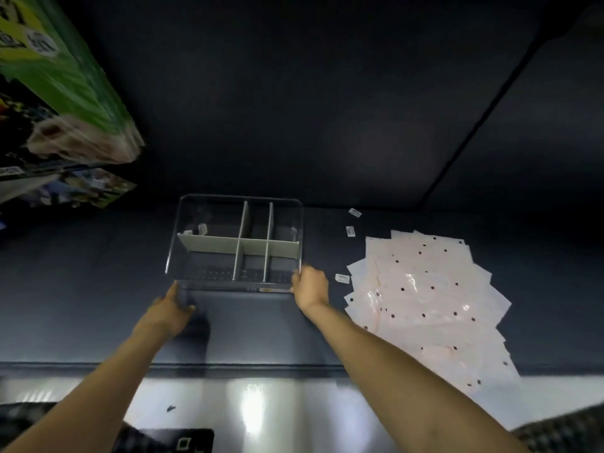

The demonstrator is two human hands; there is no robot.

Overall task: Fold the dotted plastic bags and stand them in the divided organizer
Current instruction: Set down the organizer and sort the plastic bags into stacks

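One clear organizer (183, 237) sits on the dark tabletop (81, 289), slightly left of the middle of the view. Inside it, pale dividers (238, 245) cross: one long panel runs side to side and two shorter panels run front to back, which makes six compartments, three in the far row and three in the near row. No bag stands in any of them; a couple of small pale scraps lie in the far left compartment.

Two hands hold the organizer at its near corners. The left hand (173, 308) grips the near left corner, its fingers curled against the clear wall. The right hand (310, 286) grips the near right corner, fingers wrapped round the edge. Both forearms reach in from the bottom of the view.

The dotted plastic bags (425, 299) lie flat and unfolded in one loose, fanned pile on the tabletop to the right of the organizer, apart from it. They are pale pink with dark dots; the sheets overlap too much to count exactly, though there are clearly several.

Three small white tags (350, 230) lie on the tabletop between the organizer and the pile. At upper left, a stack of colourful printed boxes (65, 93) leans into view, blurred.
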